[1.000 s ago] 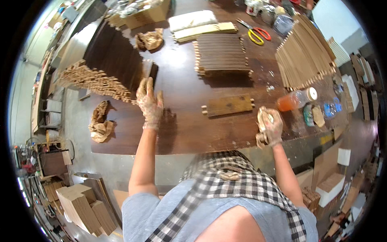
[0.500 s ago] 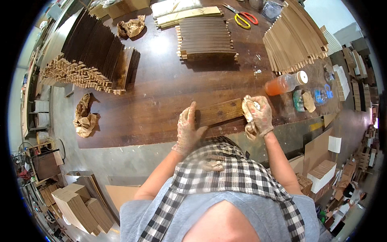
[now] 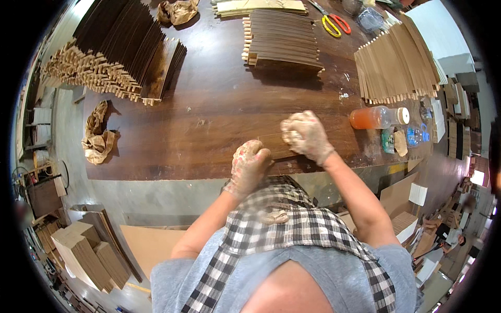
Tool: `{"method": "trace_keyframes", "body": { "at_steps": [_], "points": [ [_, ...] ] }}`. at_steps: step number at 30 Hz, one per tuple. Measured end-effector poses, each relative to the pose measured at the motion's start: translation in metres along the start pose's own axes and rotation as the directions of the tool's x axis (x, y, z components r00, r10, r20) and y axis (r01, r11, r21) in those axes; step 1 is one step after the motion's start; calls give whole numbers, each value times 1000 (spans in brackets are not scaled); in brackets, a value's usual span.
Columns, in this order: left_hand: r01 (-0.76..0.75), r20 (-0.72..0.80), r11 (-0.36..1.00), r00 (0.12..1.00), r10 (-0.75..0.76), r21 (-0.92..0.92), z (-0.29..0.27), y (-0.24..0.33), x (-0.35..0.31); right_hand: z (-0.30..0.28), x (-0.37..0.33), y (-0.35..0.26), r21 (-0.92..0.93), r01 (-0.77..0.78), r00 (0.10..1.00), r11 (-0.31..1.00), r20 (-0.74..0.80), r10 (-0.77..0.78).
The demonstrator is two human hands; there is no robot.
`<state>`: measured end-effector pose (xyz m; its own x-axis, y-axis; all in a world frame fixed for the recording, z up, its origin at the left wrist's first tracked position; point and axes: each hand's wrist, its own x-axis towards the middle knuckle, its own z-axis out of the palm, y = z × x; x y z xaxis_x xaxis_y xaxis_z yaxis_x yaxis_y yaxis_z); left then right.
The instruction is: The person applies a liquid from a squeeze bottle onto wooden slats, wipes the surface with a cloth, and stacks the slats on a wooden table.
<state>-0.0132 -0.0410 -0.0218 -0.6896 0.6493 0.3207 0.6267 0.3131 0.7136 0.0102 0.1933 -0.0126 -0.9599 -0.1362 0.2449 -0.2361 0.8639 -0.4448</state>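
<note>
My left hand (image 3: 249, 166), in a stained light glove, is closed on the left end of a short dark wooden board (image 3: 280, 147). The board lies low over the table's near edge, and its brown nearly matches the tabletop. On the board's right part rests my right hand (image 3: 308, 136), also gloved, in a fist around a bunched cream cloth (image 3: 290, 133). The fingers hide most of that cloth. Ahead of the hands stands a stack of dark slats (image 3: 282, 41) with pale pegs at the ends.
Dark pegged boards (image 3: 117, 47) are stacked far left, lighter brown ones (image 3: 396, 65) far right. Crumpled brown paper (image 3: 98, 138) lies at the table's left edge. A bottle of orange liquid (image 3: 373, 118) and a small clear bottle (image 3: 416, 136) are at right. Scissors (image 3: 334, 23) lie at the back.
My right hand has moved left along the board, and its fingers now cover most of the cloth. My left hand has gone from an upright thumb to a closed grip. The view has shifted slightly.
</note>
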Motion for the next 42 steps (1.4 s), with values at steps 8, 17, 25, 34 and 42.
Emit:
{"method": "trace_keyframes", "body": {
  "at_steps": [8,17,25,34,42],
  "points": [
    [56,61,997,996,-59,55,1,-5,-6,-17,0,-1,102,-122,992,987,32,119],
    [19,3,996,1000,-19,82,7,-6,-7,-14,-29,30,-99,-226,965,969,-159,209],
    [4,6,998,1000,-5,61,7,-10,-5,-24,-13,4,42,-144,952,989,-267,150],
    [-76,-37,994,996,79,80,9,-14,-4,-51,-50,69,-255,-296,929,920,-300,216],
    [-75,-34,995,996,77,72,9,-11,2,5,-44,8,-54,-230,914,972,-356,197]
  ]
}}
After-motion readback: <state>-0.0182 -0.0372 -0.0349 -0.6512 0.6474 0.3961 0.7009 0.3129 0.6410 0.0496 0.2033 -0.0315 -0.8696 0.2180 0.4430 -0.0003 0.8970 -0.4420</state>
